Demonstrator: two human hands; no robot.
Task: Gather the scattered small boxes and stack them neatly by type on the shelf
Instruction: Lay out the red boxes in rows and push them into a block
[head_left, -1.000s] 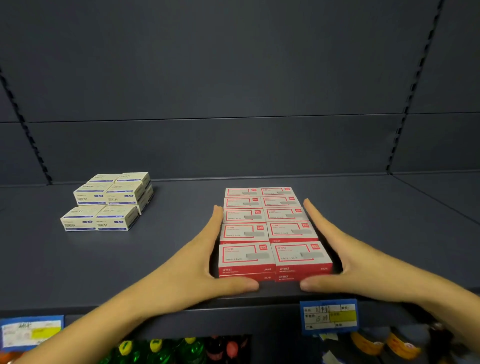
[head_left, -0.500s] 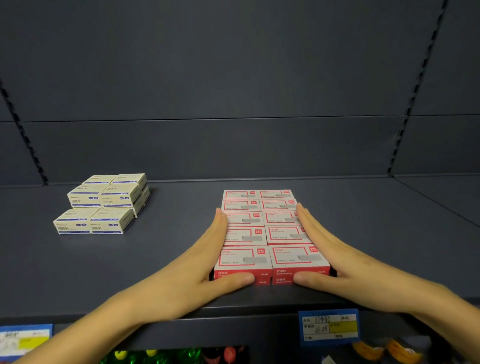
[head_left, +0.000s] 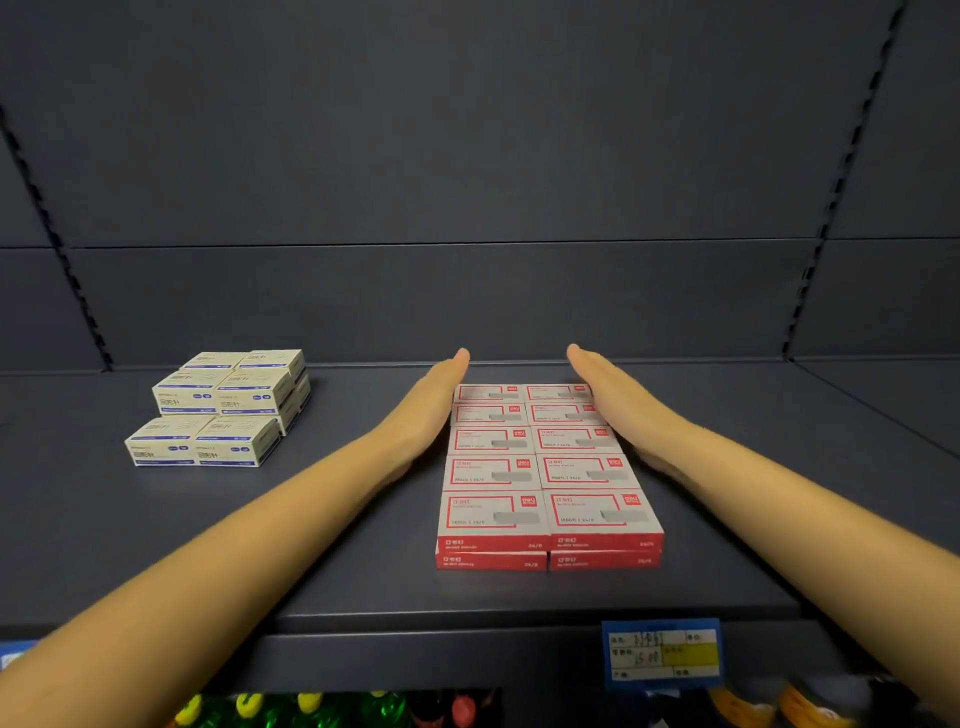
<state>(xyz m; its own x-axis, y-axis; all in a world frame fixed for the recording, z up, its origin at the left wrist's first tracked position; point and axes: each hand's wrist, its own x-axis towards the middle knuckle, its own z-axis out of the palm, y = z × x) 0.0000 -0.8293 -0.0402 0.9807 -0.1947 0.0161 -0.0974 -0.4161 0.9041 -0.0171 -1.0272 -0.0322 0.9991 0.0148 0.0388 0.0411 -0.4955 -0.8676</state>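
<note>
Red boxes (head_left: 545, 470): one block on the shelf (head_left: 363, 525), right of centre, a little back from the near edge. Two columns, five rows, two layers. The block's long axis runs near to far; each box lies flat with its long side left to right. Red end faces with white print point toward the near edge.

Look: white tops with a red outline frame, a red logo square at the top right corner and a grey patch (the print is too small to read). Rows sit flush, edges lined up.

Cream boxes (head_left: 221, 410): blue-trimmed, grouped far left on the same shelf, well apart from the red block, partly two high.

Left hand (head_left: 431, 410): flat, fingers straight and together, palm against the left side of the far rows. Right hand (head_left: 608, 402): the same, mirrored on the right side. Fingertips of both reach past the block's far end.

Change since half a second ago: both hands have slid from the near rows to the far rows, and the thumbs no longer lie across the near face. The block has not visibly shifted.

Blue price tag (head_left: 662, 653) on the shelf lip, near right.
</note>
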